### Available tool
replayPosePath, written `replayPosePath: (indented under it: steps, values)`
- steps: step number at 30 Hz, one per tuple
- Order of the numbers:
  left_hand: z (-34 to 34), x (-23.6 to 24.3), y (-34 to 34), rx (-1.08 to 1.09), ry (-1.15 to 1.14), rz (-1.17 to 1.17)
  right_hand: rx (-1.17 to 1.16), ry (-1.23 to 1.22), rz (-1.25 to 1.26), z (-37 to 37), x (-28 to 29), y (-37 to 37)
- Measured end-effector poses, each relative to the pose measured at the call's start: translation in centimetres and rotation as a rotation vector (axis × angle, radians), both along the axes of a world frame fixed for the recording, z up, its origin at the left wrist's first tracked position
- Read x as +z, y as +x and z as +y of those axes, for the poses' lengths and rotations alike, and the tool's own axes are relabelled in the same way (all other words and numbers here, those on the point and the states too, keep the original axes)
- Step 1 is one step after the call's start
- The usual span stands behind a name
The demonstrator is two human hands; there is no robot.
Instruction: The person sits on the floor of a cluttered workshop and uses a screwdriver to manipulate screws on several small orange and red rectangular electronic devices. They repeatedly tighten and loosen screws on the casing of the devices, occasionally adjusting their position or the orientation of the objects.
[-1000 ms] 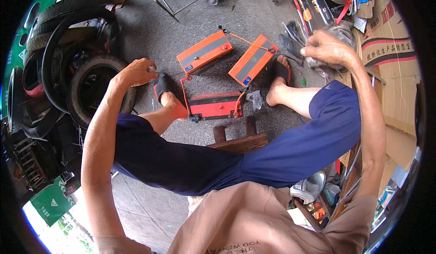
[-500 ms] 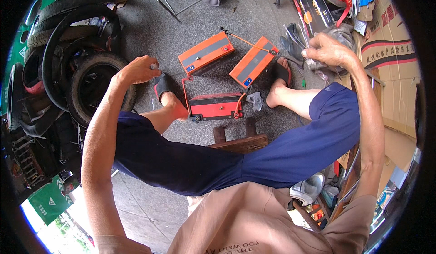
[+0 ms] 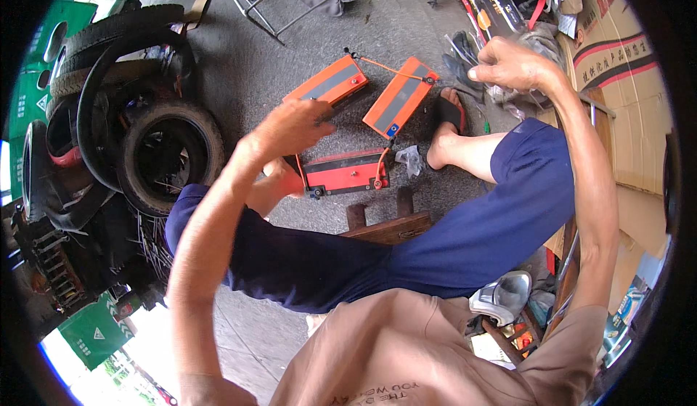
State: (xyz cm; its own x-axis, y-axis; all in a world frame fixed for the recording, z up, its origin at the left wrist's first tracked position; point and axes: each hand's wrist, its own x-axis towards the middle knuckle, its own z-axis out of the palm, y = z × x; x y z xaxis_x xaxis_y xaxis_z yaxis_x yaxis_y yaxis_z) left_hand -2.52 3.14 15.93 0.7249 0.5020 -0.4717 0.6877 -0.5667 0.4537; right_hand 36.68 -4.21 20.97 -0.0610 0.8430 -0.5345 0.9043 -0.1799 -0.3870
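Three block-shaped batteries lie on the floor between my feet. Two are orange with a grey stripe, the left battery (image 3: 340, 78) and the right battery (image 3: 401, 99); the nearest is a red and black battery (image 3: 345, 179). An orange cable (image 3: 385, 67) links the two orange ones, and shorter cables run to the red one. My left hand (image 3: 290, 128) hovers over the near end of the left battery, fingers curled round something small and dark, blurred. Bent into a loose fist, my right hand (image 3: 512, 66) is over the pile at the right; whatever it holds is hidden.
Old tyres (image 3: 170, 152) are stacked at the left. A metal frame (image 3: 279, 3) stands at the far side. A low wooden stool (image 3: 388, 229) sits below the batteries. Tools, a grey cloth (image 3: 544, 46) and a large cardboard box (image 3: 621, 101) crowd the right side. A clear plastic bag (image 3: 410, 160) lies beside the red battery.
My left hand has swung right, from above my left foot to over the left orange battery, hiding its near end. The right hand has shifted only slightly; the view has tilted a little.
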Motion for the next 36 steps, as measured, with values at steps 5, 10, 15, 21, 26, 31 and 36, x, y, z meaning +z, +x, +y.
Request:
replayPosePath:
  steps: [5, 10, 15, 21, 26, 31, 36]
  values:
    - [-5.7, -7.8, 1.3, 0.119, -0.022, -0.034, -0.086, -0.008, 0.01, -0.2, 0.2, -0.7]
    - [-11.9, -11.3, 1.3, 0.363, 0.011, -0.026, -0.095, -0.06, -0.045, -0.7, -0.1, 0.6]
    - [-13.3, -12.1, 1.0, 0.378, 0.055, -0.123, -0.074, -0.017, 0.024, -0.2, 0.0, -0.1]
    - [-12.8, -12.0, 1.5, 0.45, 0.07, -0.115, 0.064, 0.164, 0.035, -0.2, 1.4, -2.3]
    - [-11.4, -10.7, 3.2, 0.544, -0.182, -0.186, 0.145, 0.337, 0.023, -0.7, 2.4, -5.0]
    - [-9.9, -10.0, 2.3, 0.742, -0.411, -0.574, 0.183, 0.345, 0.102, -1.3, 3.7, -8.9]
    - [-9.4, -7.8, 4.4, 0.906, -1.028, -0.677, 0.301, 0.391, -0.028, -3.4, 3.4, -11.6]
